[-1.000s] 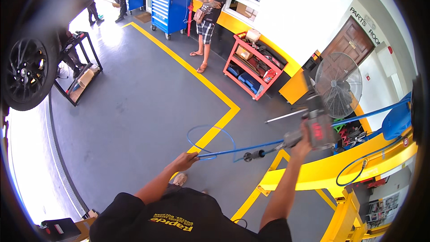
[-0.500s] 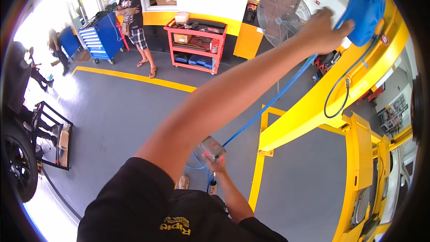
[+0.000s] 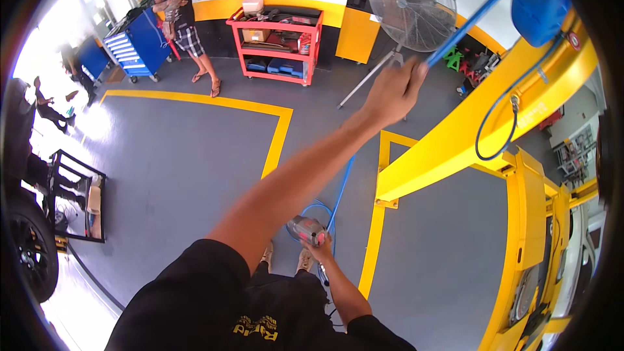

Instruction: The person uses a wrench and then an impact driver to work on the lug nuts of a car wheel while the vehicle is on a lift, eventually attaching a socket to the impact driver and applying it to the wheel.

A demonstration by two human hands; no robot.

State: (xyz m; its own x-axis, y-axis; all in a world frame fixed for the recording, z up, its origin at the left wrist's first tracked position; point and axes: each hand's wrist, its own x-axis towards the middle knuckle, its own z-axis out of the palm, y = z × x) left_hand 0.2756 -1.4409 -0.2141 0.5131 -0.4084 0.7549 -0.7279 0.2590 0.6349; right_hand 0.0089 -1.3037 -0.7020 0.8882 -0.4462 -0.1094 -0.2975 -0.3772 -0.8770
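— What's that blue line up high?
— A blue air hose (image 3: 465, 23), pulled taut and slanting from the blue reel (image 3: 541, 1) at the top of the yellow post down into the raised left hand (image 3: 394, 91). Below, it drops to a loose loop on the grey floor.
— And lower down?
— A grey impact wrench (image 3: 307, 231) with a red patch, held low in the right hand (image 3: 323, 251), near the shoes.

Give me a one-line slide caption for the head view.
Left hand grips blue air hose; right hand holds impact wrench.
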